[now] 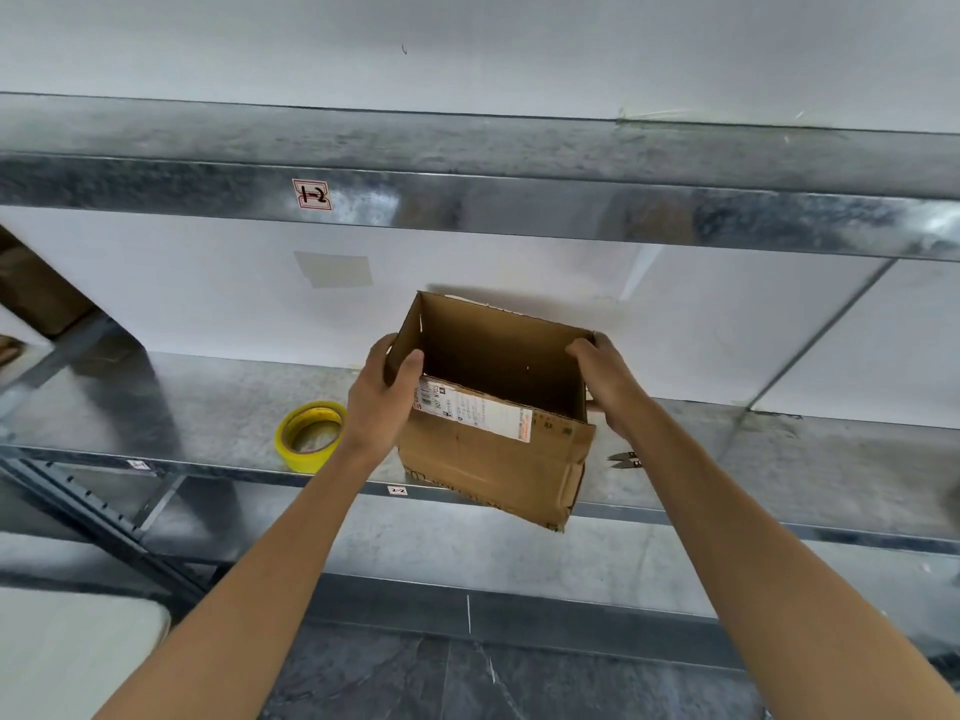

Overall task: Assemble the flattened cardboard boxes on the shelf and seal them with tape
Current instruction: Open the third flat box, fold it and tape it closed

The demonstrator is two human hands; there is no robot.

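White wall (467, 44) behind, smooth and matte, with one dull grey square patch (335, 270).

Metal shelving, galvanised sheet with a mottled, spangled sheen. The upper shelf (519, 200) runs across the top. The middle shelf (208, 407) is a broad flat deck with a folded front lip.

Floor (519, 678) below: dark grey, stone-like slabs.

Cardboard box (488, 459), brown corrugated and scuffed, opened out into a square-sided shape with its top open. It is tilted and held over the front edge of the middle shelf, its lower corner hanging past the lip. Cannot tell whether it rests on the deck.

Left hand (382, 402) grips the box's left wall, thumb hooked inside over the rim, fingers outside. Right hand (608, 381) clasps the right corner, fingers curled over the top edge.

White shipping label (472, 410) with an orange end, stuck on the box's near face just below the rim; print too small to read.

Tape roll (310, 436), a yellow ring, lies on the middle shelf just left of the left wrist.

Small snips (626, 459), dark blades, lie on the shelf right of the box.

Red-bordered sticker (311, 194) on the upper shelf's front edge.
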